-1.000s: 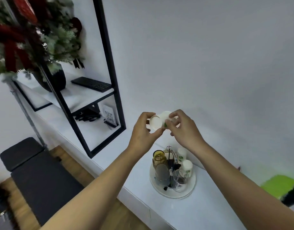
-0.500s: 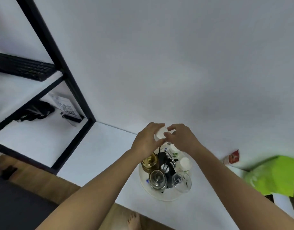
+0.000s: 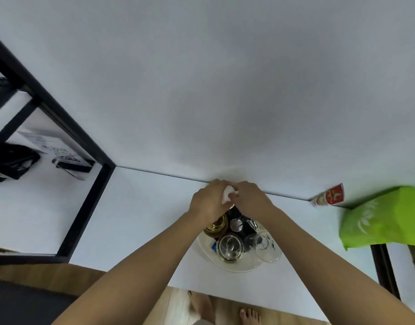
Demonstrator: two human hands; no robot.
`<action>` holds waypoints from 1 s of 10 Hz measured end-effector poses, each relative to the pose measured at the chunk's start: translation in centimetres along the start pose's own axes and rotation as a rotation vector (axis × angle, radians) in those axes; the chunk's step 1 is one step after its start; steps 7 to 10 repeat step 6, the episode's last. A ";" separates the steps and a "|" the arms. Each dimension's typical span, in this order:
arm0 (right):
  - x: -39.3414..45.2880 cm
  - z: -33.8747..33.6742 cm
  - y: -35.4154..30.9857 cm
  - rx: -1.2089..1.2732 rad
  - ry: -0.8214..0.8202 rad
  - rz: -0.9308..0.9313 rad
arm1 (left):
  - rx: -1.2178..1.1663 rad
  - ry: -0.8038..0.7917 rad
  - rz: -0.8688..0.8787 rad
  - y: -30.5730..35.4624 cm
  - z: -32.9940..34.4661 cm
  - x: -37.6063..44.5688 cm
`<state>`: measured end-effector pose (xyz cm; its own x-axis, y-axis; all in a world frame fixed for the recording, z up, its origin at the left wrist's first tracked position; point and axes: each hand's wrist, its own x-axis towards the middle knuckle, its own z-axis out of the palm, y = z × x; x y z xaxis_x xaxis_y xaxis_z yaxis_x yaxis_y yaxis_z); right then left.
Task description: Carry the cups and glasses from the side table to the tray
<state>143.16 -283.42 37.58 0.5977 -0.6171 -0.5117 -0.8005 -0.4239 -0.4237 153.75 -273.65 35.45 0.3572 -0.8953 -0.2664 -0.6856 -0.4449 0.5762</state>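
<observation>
Since a moment ago both hands have dropped toward the tray (image 3: pixel 234 268), my left hand (image 3: pixel 207 201) and right hand (image 3: pixel 250 198) pinching the cup (image 3: pixel 227 195) over its far edge, where crowded glasses (image 3: pixel 230 247) could get knocked.

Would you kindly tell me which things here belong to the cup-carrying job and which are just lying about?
Job: white cup held by left hand and right hand; round tray; clear glasses; amber glass.

Lying about: green bag; red packet; black shelf frame.
</observation>
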 end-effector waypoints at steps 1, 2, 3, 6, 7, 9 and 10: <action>0.5 1.1 0.0 -0.136 -0.054 0.021 | 0.010 -0.043 -0.043 -0.6 1.1 0.5; 0.5 1.6 -0.2 -0.145 -0.130 0.051 | 0.000 -0.079 -0.070 -0.8 1.6 0.6; 0.6 1.7 0.1 -0.113 -0.156 0.076 | 0.025 -0.080 -0.064 -1.2 2.0 0.8; -1.6 0.2 0.6 -0.062 0.006 -0.045 | 0.076 -0.015 -0.009 -0.6 0.0 -0.1; -1.6 0.2 0.6 -0.062 0.006 -0.045 | 0.076 -0.015 -0.009 -0.6 0.0 -0.1; -1.6 0.2 0.6 -0.062 0.006 -0.045 | 0.076 -0.015 -0.009 -0.6 0.0 -0.1; -1.6 0.2 0.6 -0.062 0.006 -0.045 | 0.076 -0.015 -0.009 -0.6 0.0 -0.1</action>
